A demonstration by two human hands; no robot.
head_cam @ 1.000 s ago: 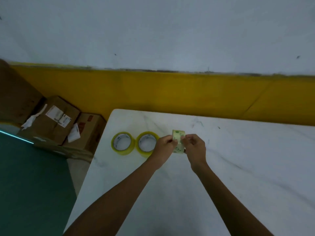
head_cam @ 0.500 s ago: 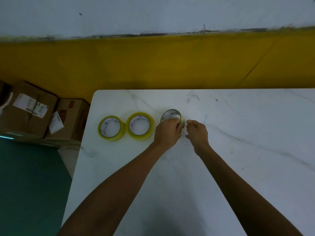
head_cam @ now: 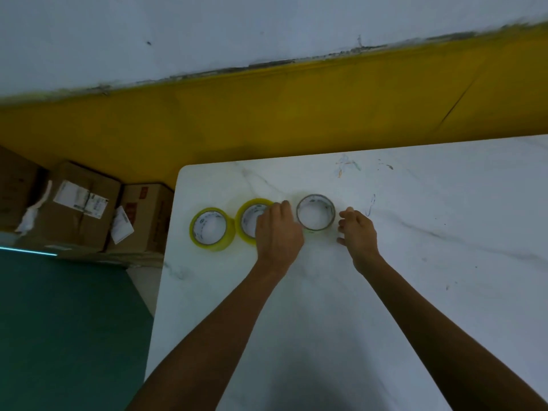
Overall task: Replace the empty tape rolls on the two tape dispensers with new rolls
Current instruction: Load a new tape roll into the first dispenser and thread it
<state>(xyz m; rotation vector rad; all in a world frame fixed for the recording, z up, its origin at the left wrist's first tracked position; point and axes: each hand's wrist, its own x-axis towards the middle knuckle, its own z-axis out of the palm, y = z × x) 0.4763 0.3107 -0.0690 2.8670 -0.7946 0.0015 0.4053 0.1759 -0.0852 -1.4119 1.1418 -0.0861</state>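
Observation:
Three rolls lie flat in a row on the white marble table (head_cam: 385, 292). At the left is a full yellow tape roll (head_cam: 211, 229). A second yellow tape roll (head_cam: 248, 216) lies beside it, partly covered by my left hand (head_cam: 278, 229), whose fingers rest on its right side. To the right lies a thin empty tape core (head_cam: 316, 213), grey-rimmed and nearly bare. My right hand (head_cam: 357, 232) hovers just right of the core with fingers loosely curled, not touching it. No tape dispenser is in view.
The table's left edge and rounded far-left corner (head_cam: 182, 173) are close to the rolls. Cardboard boxes (head_cam: 80, 209) sit on the floor to the left, against a yellow and white wall (head_cam: 296, 108). Green floor (head_cam: 59, 336) lies below.
Both hands held the empty core upright, then laid it flat on the table and let go. My left hand moved left onto the second yellow roll; my right hand drew back to the right.

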